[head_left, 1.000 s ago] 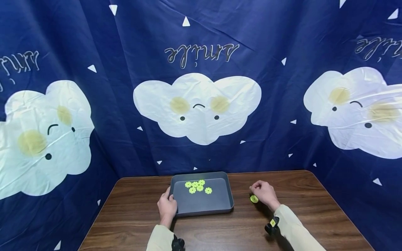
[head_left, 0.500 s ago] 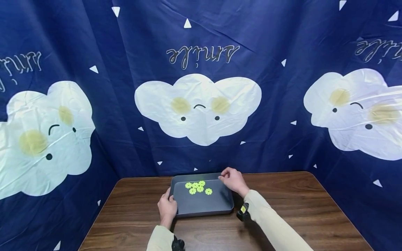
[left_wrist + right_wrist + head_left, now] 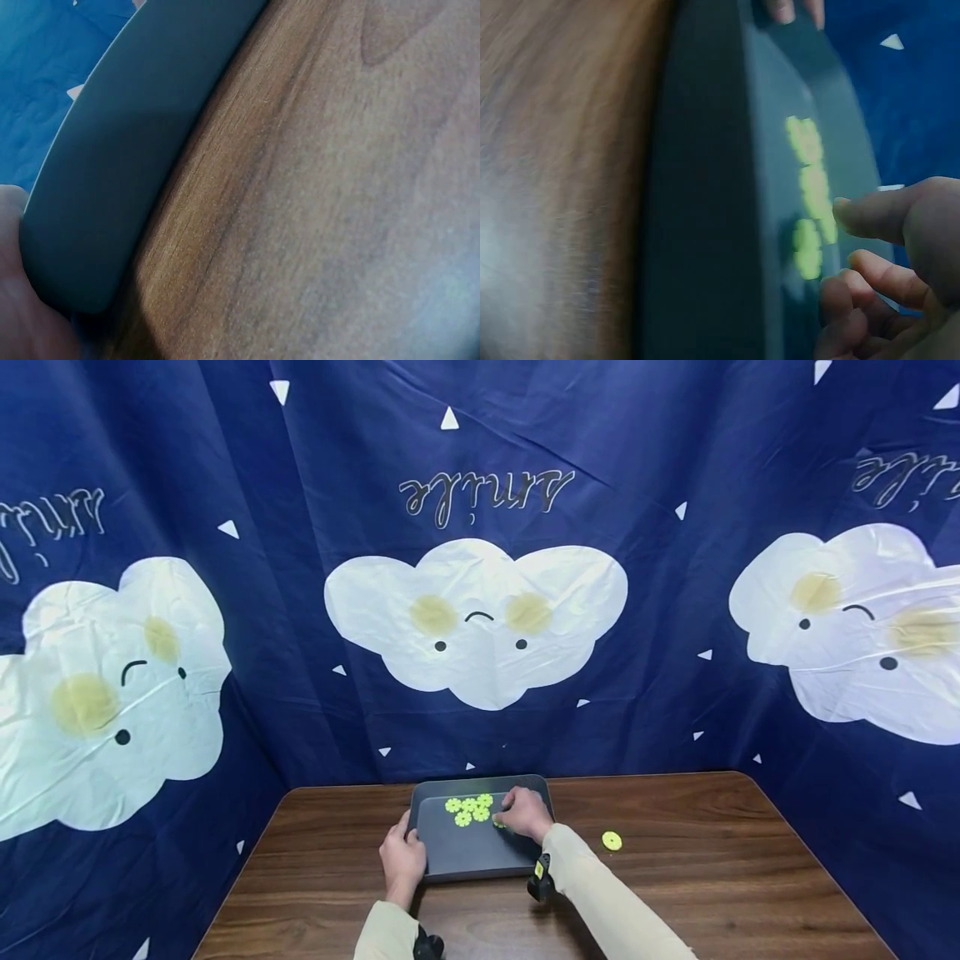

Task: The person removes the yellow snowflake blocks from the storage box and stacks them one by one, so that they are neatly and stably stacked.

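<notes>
A dark grey rectangular tray (image 3: 480, 852) lies on the table, with several yellow-green flower-shaped discs (image 3: 481, 814) bunched toward its back. My left hand (image 3: 402, 860) grips the tray's left wall; in the left wrist view part of that hand (image 3: 26, 300) is against the wall's corner. Reaching over the right side, my right hand (image 3: 528, 814) has its fingertips right at the rightmost disc (image 3: 498, 823). In the right wrist view the thumb (image 3: 870, 215) and fingers stand apart beside the discs (image 3: 808, 251), nothing between them. Another round yellow-green disc (image 3: 612, 841) lies on the table right of the tray.
The brown wood table (image 3: 712, 877) extends on both sides of the tray. A dark blue curtain (image 3: 660, 710) printed with white clouds hangs around its back and sides. Each wrist carries a small black camera (image 3: 540, 881).
My right hand has travelled left from above the disc on the table, across the tray's right wall, down to the rightmost disc inside. The left hand keeps its place on the tray.
</notes>
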Available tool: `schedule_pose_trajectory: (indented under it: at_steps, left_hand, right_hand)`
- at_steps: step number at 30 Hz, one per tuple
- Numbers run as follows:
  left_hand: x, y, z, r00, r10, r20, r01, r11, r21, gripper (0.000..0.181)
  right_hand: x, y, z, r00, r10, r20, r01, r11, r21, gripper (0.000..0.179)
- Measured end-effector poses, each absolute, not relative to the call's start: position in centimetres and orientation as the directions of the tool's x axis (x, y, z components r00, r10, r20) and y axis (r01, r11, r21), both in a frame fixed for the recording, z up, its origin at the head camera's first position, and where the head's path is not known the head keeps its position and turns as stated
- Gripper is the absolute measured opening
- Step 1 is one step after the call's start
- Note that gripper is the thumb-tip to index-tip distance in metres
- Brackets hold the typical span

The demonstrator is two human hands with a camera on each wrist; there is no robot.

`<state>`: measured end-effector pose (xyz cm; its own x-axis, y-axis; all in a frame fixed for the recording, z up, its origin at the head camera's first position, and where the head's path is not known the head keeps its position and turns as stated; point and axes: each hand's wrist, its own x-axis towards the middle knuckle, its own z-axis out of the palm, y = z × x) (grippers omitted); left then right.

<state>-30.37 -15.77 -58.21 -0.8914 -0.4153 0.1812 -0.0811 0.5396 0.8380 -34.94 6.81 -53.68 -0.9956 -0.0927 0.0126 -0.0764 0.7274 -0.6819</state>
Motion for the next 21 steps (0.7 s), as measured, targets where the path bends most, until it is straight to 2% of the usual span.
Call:
schedule_pose_trajectory:
  at_steps: [5, 21]
  left_hand:
    - [-30.3, -15.6, -58.2, -0.893, -0.422, 0.159, -0.096, 0.521, 0.848, 0.044]
    - [-30.2, -15.9, -58.1, -0.882, -0.423, 0.209, -0.061, 0.542, 0.838, 0.043]
  right_hand:
    - [-34.8, 6.7, -54.9, -0.998, -0.063, -0.018, -0.034, 0.742, -0.67, 0.03]
    - [-34.5, 6.2, -55.6, -0.999, 0.019, -0.034, 0.036, 0.751, -0.659, 0.026]
